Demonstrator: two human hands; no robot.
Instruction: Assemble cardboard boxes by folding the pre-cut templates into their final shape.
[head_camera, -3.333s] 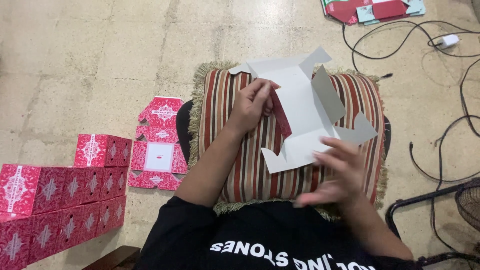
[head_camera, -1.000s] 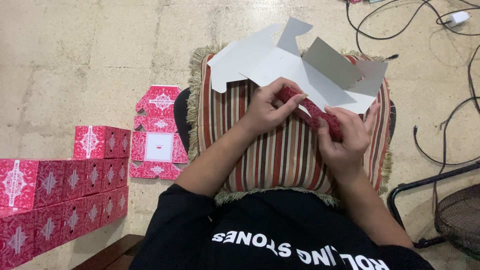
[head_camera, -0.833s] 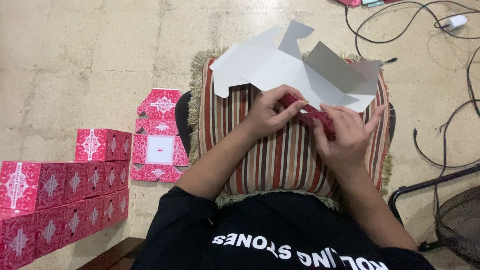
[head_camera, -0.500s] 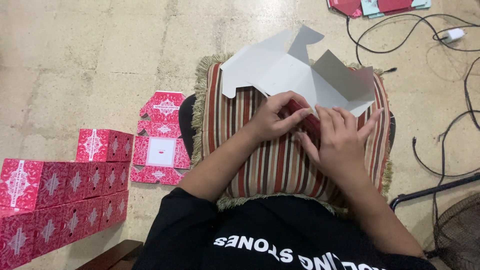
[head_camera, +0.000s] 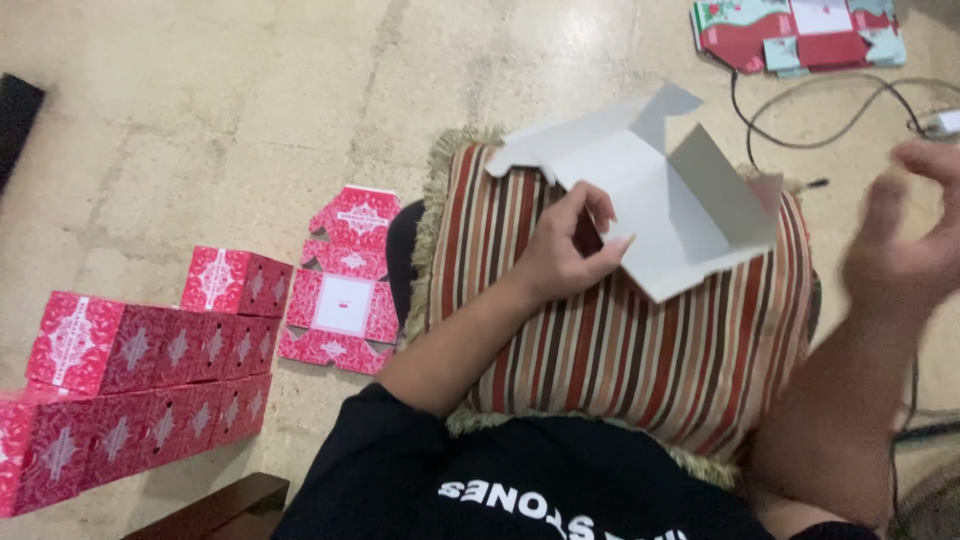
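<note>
A person sits with a striped cushion (head_camera: 640, 350) on their lap, seen from above. A flat, unfolded cardboard box blank (head_camera: 650, 200), its pale grey inner side facing up, lies across the far edge of the cushion, with flaps sticking out beyond that edge and toward the far right corner. The left hand (head_camera: 565, 255) rests near the middle of the cushion and grasps the near left edge of the blank, thumb on top and fingers curled beneath it. The right hand (head_camera: 905, 250) is raised in the air past the right edge of the cushion, well apart from the blank, blurred, its fingers spread loosely and released, holding nothing. On the tiled floor (head_camera: 200, 120) to the left of the cushion lies a stack of flat pink patterned box blanks (head_camera: 345, 290), just beside the cushion's left edge. Further left stand rows of assembled pink boxes (head_camera: 130, 370), stacked in two layers. At the far right corner of the floor lie more flat printed blanks in red and teal (head_camera: 800, 30), with a dark cable (head_camera: 800, 110) looping near them.
</note>
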